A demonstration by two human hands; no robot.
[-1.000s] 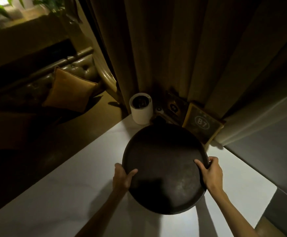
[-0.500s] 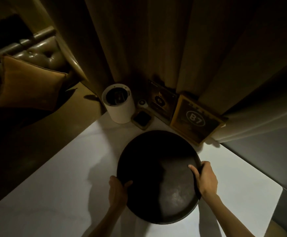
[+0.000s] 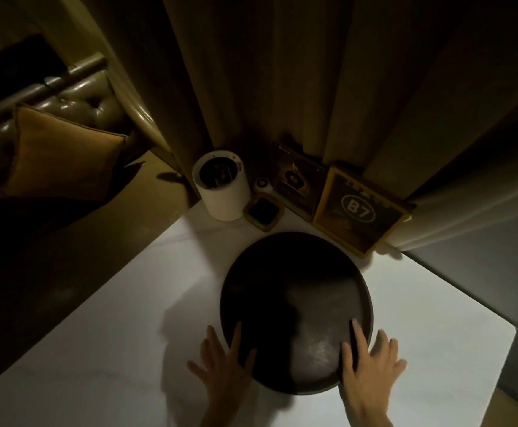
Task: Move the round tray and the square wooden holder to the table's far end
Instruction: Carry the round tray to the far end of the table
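Left hand (image 3: 224, 362) and right hand (image 3: 370, 362) are seen with grip wide, fingers spread; nothing is held. Fingertips overlap the near rim of the round tray (image 3: 296, 312), contact unclear. The tray is set flat on the worktop (image 3: 128, 334), at its far end, just before the B7 sign (image 3: 359, 211). The square wooden holder (image 3: 264, 212) is seen beside the white cup (image 3: 220, 186), also at the far end. Both items judged placed; little appears left to do.

Round tray (image 3: 285, 282): dark, matt, scuffed sheen near centre. Table (image 3: 122, 349): white, smooth, faint veining. Square holder (image 3: 264, 212): wood rim. Curtain (image 3: 267, 72): cloth.
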